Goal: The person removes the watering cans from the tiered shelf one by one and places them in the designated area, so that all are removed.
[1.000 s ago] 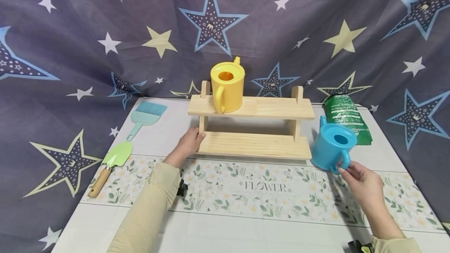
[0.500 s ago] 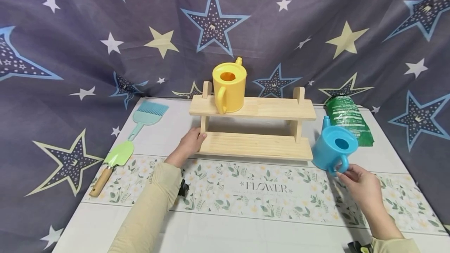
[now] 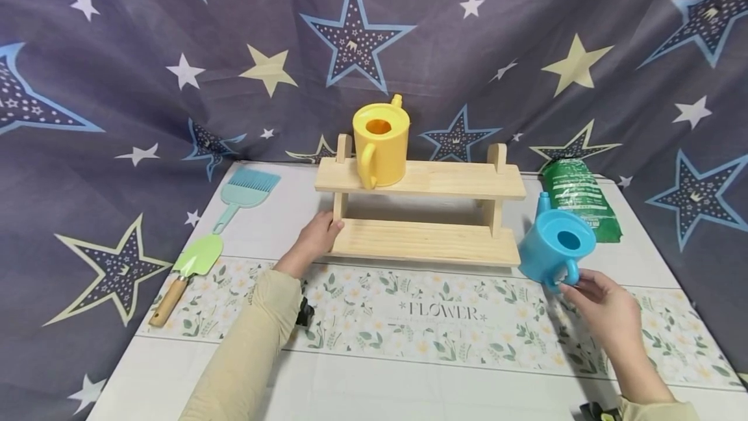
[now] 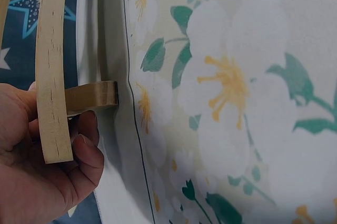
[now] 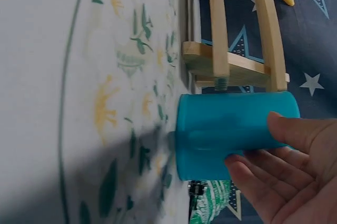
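Observation:
A two-tier wooden shelf (image 3: 426,240) stands on the table. My left hand (image 3: 315,239) grips the left end of its lower board; in the left wrist view the fingers curl beneath the board (image 4: 52,77). On the upper tier, toward the left, sits a yellow watering can (image 3: 390,156), handle facing me. Beside the shelf's right end is a blue watering can (image 3: 539,249), spout pointing away. My right hand (image 3: 610,310) holds this can by its handle with thumb and fingertips. The right wrist view shows the can's base (image 5: 181,137) right at the tabletop.
A green printed bag (image 3: 578,197) lies behind the blue can. At the left are a teal dustpan-shaped brush (image 3: 245,193) and a green hand trowel (image 3: 199,255) with a wooden handle. A starry curtain (image 3: 432,5) rises behind the table.
The blue watering can has turned slightly, its spout shifting a little to the right, and the right hand's grip on the handle has moved slightly. The left hand keeps its hold on the shelf.

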Demonstrator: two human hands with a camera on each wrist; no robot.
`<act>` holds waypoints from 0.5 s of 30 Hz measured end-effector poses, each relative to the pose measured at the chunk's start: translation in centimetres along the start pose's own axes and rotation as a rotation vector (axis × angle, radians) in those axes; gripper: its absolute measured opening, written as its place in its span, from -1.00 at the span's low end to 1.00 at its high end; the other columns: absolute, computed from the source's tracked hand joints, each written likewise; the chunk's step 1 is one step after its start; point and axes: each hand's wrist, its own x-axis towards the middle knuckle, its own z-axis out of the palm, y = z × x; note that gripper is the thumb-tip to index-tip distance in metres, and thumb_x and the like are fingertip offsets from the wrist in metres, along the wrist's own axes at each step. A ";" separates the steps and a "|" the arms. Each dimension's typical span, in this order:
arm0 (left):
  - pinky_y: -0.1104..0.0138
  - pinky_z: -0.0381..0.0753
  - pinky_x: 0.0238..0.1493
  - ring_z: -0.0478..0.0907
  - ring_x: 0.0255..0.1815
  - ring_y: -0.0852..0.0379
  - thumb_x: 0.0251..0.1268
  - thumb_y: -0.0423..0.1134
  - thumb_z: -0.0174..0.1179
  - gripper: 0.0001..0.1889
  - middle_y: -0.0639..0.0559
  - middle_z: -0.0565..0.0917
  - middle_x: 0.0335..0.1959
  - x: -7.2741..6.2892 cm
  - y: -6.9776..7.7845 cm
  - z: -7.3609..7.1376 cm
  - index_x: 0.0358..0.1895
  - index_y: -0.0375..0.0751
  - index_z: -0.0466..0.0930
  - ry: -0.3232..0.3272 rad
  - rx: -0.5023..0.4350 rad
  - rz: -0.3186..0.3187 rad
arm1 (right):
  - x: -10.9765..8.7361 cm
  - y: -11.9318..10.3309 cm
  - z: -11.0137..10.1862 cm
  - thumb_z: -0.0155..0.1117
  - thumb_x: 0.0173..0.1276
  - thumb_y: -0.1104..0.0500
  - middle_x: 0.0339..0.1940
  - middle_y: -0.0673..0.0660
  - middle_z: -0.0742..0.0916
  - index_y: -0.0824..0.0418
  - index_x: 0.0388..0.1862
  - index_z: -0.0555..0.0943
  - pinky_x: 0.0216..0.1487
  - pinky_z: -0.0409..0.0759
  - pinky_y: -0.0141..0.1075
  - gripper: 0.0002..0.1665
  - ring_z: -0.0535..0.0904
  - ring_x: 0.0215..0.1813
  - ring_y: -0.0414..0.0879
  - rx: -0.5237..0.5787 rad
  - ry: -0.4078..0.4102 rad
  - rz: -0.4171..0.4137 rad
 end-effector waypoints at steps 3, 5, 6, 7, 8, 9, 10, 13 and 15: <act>-0.01 0.38 0.23 0.43 0.19 -0.15 0.61 -0.08 -0.17 -0.49 -0.28 0.40 0.24 0.0 0.0 -0.1 0.42 -0.34 0.25 0.004 0.002 0.013 | -0.1 -0.5 -0.6 0.42 0.29 0.13 -0.06 0.39 0.72 0.38 0.10 0.58 -0.37 0.57 -0.56 -0.51 0.72 -0.24 -0.20 0.012 0.064 0.000; -0.01 0.39 0.22 0.44 0.18 -0.15 0.61 -0.08 -0.16 -0.49 -0.28 0.40 0.23 0.0 0.0 -0.1 0.42 -0.34 0.26 0.005 0.001 0.017 | -0.2 -0.7 -1.0 0.42 0.29 0.13 -0.07 0.37 0.72 0.36 0.10 0.59 -0.44 0.41 -0.72 -0.52 0.56 -0.35 -0.55 0.026 0.103 0.008; -0.01 0.39 0.22 0.43 0.18 -0.15 0.61 -0.08 -0.16 -0.49 -0.28 0.40 0.23 0.0 0.0 -0.1 0.42 -0.34 0.26 0.005 0.001 0.017 | -0.2 -0.9 -1.2 0.42 0.30 0.13 -0.07 0.36 0.72 0.35 0.09 0.60 -0.43 0.37 -0.75 -0.54 0.44 -0.37 -0.68 0.029 0.123 0.015; -0.01 0.39 0.22 0.43 0.18 -0.15 0.61 -0.08 -0.16 -0.49 -0.28 0.40 0.23 0.0 0.0 -0.1 0.42 -0.34 0.26 0.005 0.003 0.018 | -0.2 -1.0 -1.4 0.41 0.30 0.13 -0.07 0.35 0.73 0.34 0.09 0.61 -0.43 0.34 -0.77 -0.55 0.31 -0.39 -0.77 0.033 0.145 0.024; -0.01 0.39 0.22 0.43 0.18 -0.15 0.61 -0.08 -0.17 -0.49 -0.28 0.40 0.23 -0.1 0.0 -0.1 0.42 -0.34 0.26 0.005 0.002 0.016 | -0.2 -1.2 -1.6 0.40 0.31 0.13 -0.07 0.35 0.73 0.34 0.07 0.62 -0.42 0.33 -0.77 -0.57 0.29 -0.40 -0.79 0.039 0.170 0.031; -0.01 0.38 0.23 0.43 0.19 -0.15 0.61 -0.08 -0.17 -0.49 -0.27 0.40 0.23 -0.1 0.0 -0.1 0.42 -0.34 0.25 0.002 0.002 0.013 | -0.2 -1.4 -1.7 0.40 0.31 0.13 -0.07 0.34 0.73 0.33 0.06 0.63 -0.41 0.33 -0.78 -0.59 0.29 -0.40 -0.80 0.044 0.194 0.038; -0.01 0.38 0.23 0.43 0.19 -0.15 0.61 -0.08 -0.17 -0.49 -0.27 0.39 0.23 -0.1 0.0 -0.1 0.42 -0.33 0.25 0.001 0.001 0.010 | -0.3 -1.6 -1.8 0.39 0.32 0.14 -0.08 0.35 0.73 0.33 0.05 0.64 -0.41 0.33 -0.78 -0.61 0.29 -0.40 -0.80 0.054 0.218 0.041; -0.01 0.39 0.23 0.44 0.18 -0.15 0.60 -0.08 -0.16 -0.49 -0.27 0.39 0.23 -0.2 0.1 -0.1 0.43 -0.32 0.25 -0.001 -0.005 0.003 | -0.3 -2.2 -2.1 0.38 0.32 0.17 -0.10 0.33 0.74 0.32 0.00 0.67 -0.36 0.34 -0.79 -0.67 0.34 -0.39 -0.78 0.073 0.289 0.029; -0.01 0.39 0.22 0.44 0.17 -0.15 0.60 -0.08 -0.16 -0.49 -0.28 0.40 0.23 -0.2 0.1 -0.1 0.43 -0.33 0.25 0.001 -0.008 0.004 | -0.3 -2.7 -2.3 0.38 0.32 0.17 -0.11 0.33 0.74 0.31 0.00 0.67 -0.33 0.35 -0.79 -0.68 0.35 -0.37 -0.77 0.079 0.319 0.003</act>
